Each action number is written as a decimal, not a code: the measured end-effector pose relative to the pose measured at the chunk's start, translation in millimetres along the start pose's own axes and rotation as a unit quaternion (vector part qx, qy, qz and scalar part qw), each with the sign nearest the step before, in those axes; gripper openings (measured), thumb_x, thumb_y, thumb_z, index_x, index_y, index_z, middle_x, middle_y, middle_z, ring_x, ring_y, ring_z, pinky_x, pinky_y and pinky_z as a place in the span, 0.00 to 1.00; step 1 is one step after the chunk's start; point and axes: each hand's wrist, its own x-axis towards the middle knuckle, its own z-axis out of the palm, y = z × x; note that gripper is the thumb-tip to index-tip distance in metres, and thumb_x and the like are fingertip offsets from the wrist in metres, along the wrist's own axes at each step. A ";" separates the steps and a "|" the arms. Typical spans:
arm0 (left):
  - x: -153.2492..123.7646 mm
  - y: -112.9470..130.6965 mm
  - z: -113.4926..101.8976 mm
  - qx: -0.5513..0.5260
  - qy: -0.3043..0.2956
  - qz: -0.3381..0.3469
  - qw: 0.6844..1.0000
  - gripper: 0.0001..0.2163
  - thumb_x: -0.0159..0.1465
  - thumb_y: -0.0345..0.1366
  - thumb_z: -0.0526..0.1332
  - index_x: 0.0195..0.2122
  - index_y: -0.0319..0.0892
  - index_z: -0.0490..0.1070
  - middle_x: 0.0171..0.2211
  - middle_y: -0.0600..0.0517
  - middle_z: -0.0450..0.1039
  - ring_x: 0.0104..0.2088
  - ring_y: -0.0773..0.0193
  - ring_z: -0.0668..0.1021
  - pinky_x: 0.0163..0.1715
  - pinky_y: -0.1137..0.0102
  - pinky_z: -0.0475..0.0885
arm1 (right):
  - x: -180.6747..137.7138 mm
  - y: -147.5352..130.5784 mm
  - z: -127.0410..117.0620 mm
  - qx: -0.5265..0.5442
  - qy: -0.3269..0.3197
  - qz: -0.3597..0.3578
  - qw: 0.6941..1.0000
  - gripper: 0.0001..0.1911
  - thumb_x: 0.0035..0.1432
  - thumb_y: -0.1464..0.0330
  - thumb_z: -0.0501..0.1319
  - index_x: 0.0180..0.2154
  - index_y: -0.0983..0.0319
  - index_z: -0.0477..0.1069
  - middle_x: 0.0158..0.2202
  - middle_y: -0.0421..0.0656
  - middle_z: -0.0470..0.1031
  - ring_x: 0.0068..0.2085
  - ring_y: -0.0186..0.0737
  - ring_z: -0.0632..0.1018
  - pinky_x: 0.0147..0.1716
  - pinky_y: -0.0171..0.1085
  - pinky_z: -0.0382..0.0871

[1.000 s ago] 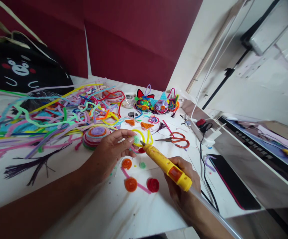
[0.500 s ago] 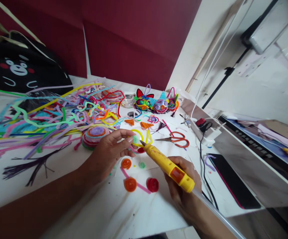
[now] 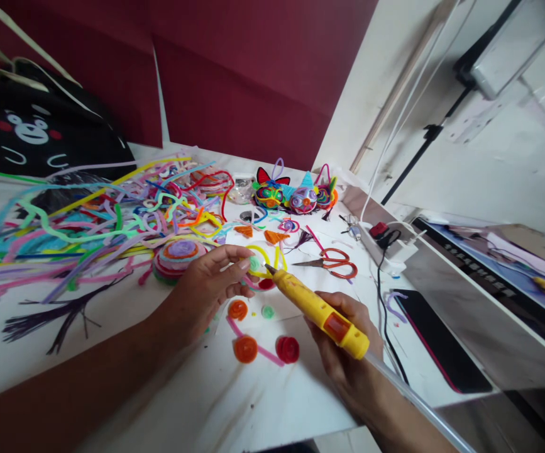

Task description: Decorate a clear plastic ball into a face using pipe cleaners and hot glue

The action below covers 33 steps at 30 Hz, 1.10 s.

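My left hand pinches a small mint-green pipe cleaner coil between thumb and fingers. A yellow pipe cleaner loop shows right behind and beside it; whether it is joined to the coil I cannot tell. My right hand is wrapped round a yellow hot glue gun, a long clear glue stick running out of its back. The gun's nozzle points at the coil and is very close to it. Below lie orange coils, a red coil and another mint coil.
Scissors with orange handles lie beyond the glue gun. A heap of pipe cleaners covers the left side. Finished colourful ornaments stand at the back. A power strip with cables and a phone are at right.
The view has shifted very slightly. Both hands, the coil and the glue gun keep almost the same positions.
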 end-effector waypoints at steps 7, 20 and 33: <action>1.1 -1.9 -2.1 -0.005 -0.001 -0.007 1.000 0.10 0.51 0.35 0.72 0.33 0.42 0.76 0.28 0.55 0.73 0.26 0.69 0.74 0.24 0.74 0.75 | -1.2 -1.2 1.8 0.049 0.028 0.026 0.998 0.19 0.58 0.71 0.60 0.52 0.56 0.64 0.44 0.45 0.73 0.39 0.43 0.79 0.37 0.41 0.76; 1.2 -2.2 -3.9 -0.027 -0.009 -0.029 0.999 0.09 0.53 0.33 0.70 0.34 0.41 0.74 0.29 0.53 0.76 0.27 0.67 0.76 0.25 0.73 0.75 | 14.5 -3.1 7.8 -0.011 0.088 -0.027 0.996 0.11 0.60 0.69 0.58 0.45 0.56 0.66 0.42 0.44 0.77 0.39 0.43 0.80 0.36 0.39 0.74; 9.8 4.5 -9.2 -0.064 0.039 -0.018 0.997 0.07 0.55 0.24 0.65 0.34 0.39 0.73 0.26 0.55 0.74 0.22 0.69 0.77 0.25 0.73 0.76 | 49.2 23.5 -36.8 -0.346 -0.148 -0.104 0.921 0.25 0.63 0.77 0.50 0.61 0.62 0.57 0.55 0.52 0.70 0.49 0.49 0.74 0.44 0.45 0.67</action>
